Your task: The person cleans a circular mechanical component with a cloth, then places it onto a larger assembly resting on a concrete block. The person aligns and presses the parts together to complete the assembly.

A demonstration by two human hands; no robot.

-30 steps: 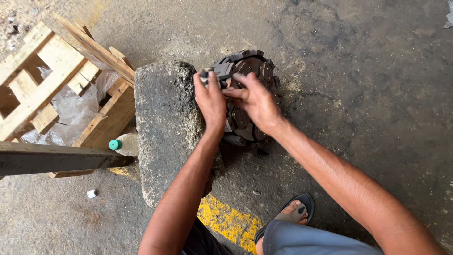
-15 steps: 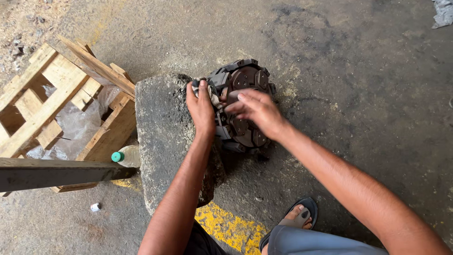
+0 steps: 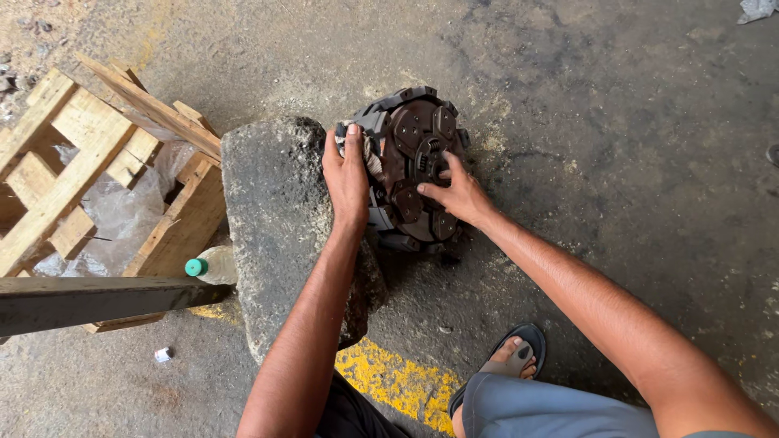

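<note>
Broadly, by size: concrete floor (image 3: 617, 122), stained and gritty, with a yellow painted patch (image 3: 398, 381) near the person's sandalled foot (image 3: 513, 361). Wooden pallet (image 3: 89, 162), slats askew, clear plastic sheet beneath. Stone block (image 3: 272, 219), rough, grey, standing on the floor. Dark metal bar (image 3: 97, 300), lying across the lower left. Clutch disc (image 3: 414, 166), round, rust-brown with dark segmented rim pads and a splined hub, propped on edge between block and floor, leaning against the block's right side. Judged heavy, rigid, not fragile; surfaces dusty, perhaps greasy, edges hard; best taken by the rim on opposite sides. Left hand (image 3: 347, 174), clasped over the rim's upper left, fingers curled. Right hand (image 3: 456, 193), fingertips pressed on the face near the hub, not closed around anything. Plastic bottle (image 3: 213, 264), green cap, beside the block.
</note>
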